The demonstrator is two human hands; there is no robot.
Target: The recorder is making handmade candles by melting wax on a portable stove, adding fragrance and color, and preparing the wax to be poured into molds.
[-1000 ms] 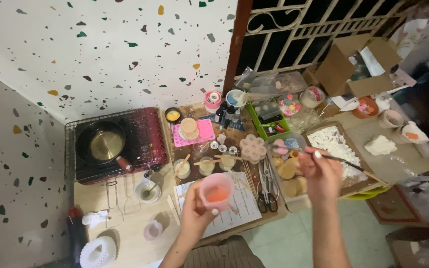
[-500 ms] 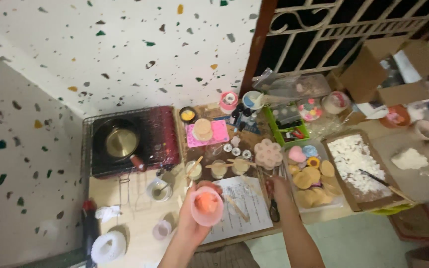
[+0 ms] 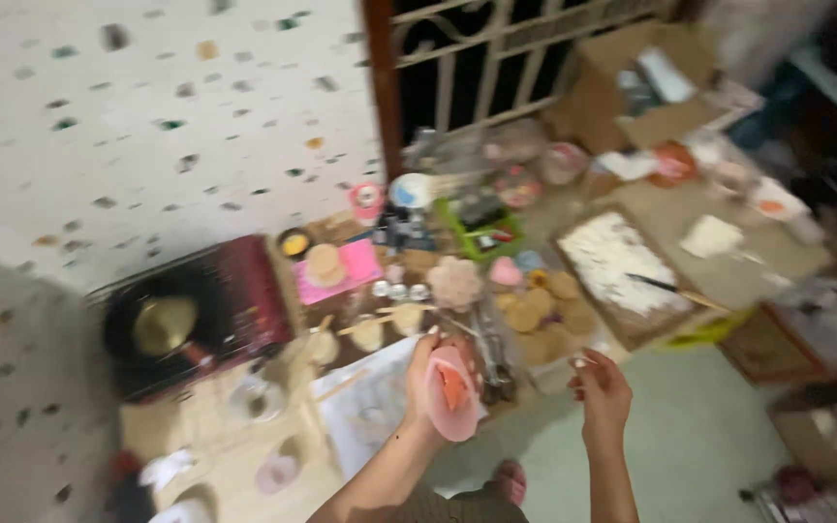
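Note:
My left hand (image 3: 423,392) grips a translucent pink cup (image 3: 453,395) with orange liquid inside, tilted on its side above the front edge of the low table (image 3: 244,441). My right hand (image 3: 601,389) hovers to the right of the cup over the green floor, fingers loosely curled; something tiny may sit at its fingertips, but blur hides it. Right behind the cup lie a white paper sheet (image 3: 365,407) and metal scissors (image 3: 489,353). The whole picture is motion-blurred.
A red stove with a dark pan (image 3: 162,324) stands at the left. Small cups with wooden sticks (image 3: 370,329), a pink mould (image 3: 341,263), a tray of round pieces (image 3: 540,305), a board of white flakes with a knife (image 3: 622,261) and cardboard boxes (image 3: 641,82) crowd the back and right.
The camera has swung, blurring the view. My right hand has pulled back off the table to the cup's right. The pink cup has tipped further onto its side.

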